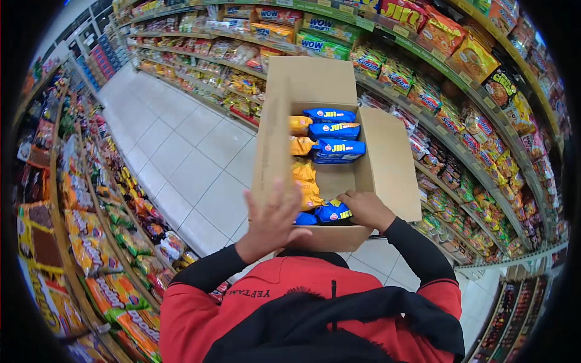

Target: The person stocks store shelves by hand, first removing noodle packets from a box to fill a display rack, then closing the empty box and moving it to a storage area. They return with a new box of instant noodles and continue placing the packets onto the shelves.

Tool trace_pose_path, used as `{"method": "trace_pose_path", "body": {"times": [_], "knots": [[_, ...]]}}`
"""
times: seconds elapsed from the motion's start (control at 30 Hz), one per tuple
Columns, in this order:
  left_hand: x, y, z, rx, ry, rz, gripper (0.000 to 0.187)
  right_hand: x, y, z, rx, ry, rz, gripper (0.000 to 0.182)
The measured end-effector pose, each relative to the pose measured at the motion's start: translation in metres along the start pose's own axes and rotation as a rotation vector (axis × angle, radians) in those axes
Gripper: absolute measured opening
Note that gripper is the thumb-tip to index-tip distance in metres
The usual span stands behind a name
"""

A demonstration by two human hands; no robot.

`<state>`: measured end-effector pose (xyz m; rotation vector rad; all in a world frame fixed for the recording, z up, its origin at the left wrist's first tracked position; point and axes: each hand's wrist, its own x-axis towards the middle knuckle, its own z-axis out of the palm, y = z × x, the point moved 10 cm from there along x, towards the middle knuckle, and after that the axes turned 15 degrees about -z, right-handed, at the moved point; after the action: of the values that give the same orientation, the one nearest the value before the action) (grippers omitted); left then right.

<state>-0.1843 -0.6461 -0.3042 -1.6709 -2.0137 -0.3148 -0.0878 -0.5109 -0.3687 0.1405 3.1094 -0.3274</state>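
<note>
An open cardboard box [330, 241] stands in front of me, its flaps folded outward. Blue Jin noodle packs [339, 151] lie in its far half, with orange noodle packs [307, 181] down the left side. My right hand [366, 210] reaches over the near right corner, its fingers curled on a blue noodle pack [333, 211] at the near end. Beside the left flap [275, 139], my left hand [269, 224] is raised with fingers spread and holds nothing. That flap is blurred and hides part of the box's left side.
Curved by the lens, a shelf [448, 66] of noodle packs runs along the right and far side. Another shelf [78, 242] with snack packs lines the left. Between them runs a pale tiled floor [193, 151]. A rack [514, 314] stands at the lower right.
</note>
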Motion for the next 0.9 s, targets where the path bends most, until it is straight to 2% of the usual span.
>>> {"method": "trace_pose_path", "body": {"times": [0.1,0.13,0.2,0.27,0.33,0.37,0.43,0.47,0.53,0.6,0.7,0.73,0.77,0.8,0.83,0.87,0.9], "knots": [[0.015,-0.063,-0.031,0.021,0.091,-0.278,0.079,0.005,0.009,-0.002,-0.009,0.002,0.089,0.032],[0.014,-0.069,-0.029,0.009,0.081,-0.267,0.079,0.008,0.017,-0.006,-0.024,0.002,0.154,0.03],[0.005,-0.101,-0.02,0.231,0.01,-0.49,0.084,0.016,0.03,-0.018,-0.042,0.024,0.243,0.027],[-0.001,-0.109,-0.016,0.209,-0.005,-0.487,0.087,0.031,0.046,-0.036,-0.111,0.119,0.258,0.023],[-0.011,-0.123,0.009,0.004,-0.248,-0.597,0.091,0.052,0.072,-0.048,-0.279,0.227,0.204,0.018],[-0.012,-0.121,0.012,0.006,-0.254,-0.6,0.091,0.065,0.085,-0.053,-0.295,0.24,0.157,0.016],[-0.015,-0.102,0.037,0.072,-0.388,-0.479,0.093,0.085,0.105,-0.063,-0.396,0.22,0.233,0.015],[-0.015,-0.102,0.046,0.073,-0.391,-0.492,0.093,0.093,0.117,-0.062,-0.397,0.207,0.279,0.015],[-0.01,-0.06,0.06,-0.197,-0.449,-0.103,0.089,0.1,0.127,-0.058,-0.393,0.227,0.309,0.016],[-0.009,-0.054,0.067,-0.26,-0.504,-0.131,0.083,0.099,0.136,-0.051,-0.388,0.247,0.341,0.017],[-0.004,-0.044,0.074,-0.378,-0.592,-0.14,0.073,0.084,0.139,-0.043,-0.436,0.334,0.313,0.035],[0.0,-0.038,0.075,-0.431,-0.623,-0.126,0.068,0.083,0.133,-0.041,-0.43,0.325,0.302,0.035],[0.002,-0.035,0.081,-0.471,-0.733,-0.125,0.058,0.074,0.12,-0.057,-0.456,0.494,0.276,0.035],[0.006,-0.036,0.084,-0.472,-0.737,-0.133,0.058,0.065,0.104,-0.074,-0.48,0.668,0.253,0.035],[0.006,-0.032,0.089,-0.531,-0.805,-0.135,0.055,0.061,0.089,-0.088,-0.539,0.754,0.221,0.027],[0.005,-0.027,0.093,-0.589,-0.871,-0.135,0.052,0.059,0.086,-0.092,-0.535,0.757,0.221,0.027],[0.005,-0.023,0.096,-0.559,-0.924,-0.175,0.051,0.066,0.089,-0.088,-0.52,0.63,0.221,0.023]]}}
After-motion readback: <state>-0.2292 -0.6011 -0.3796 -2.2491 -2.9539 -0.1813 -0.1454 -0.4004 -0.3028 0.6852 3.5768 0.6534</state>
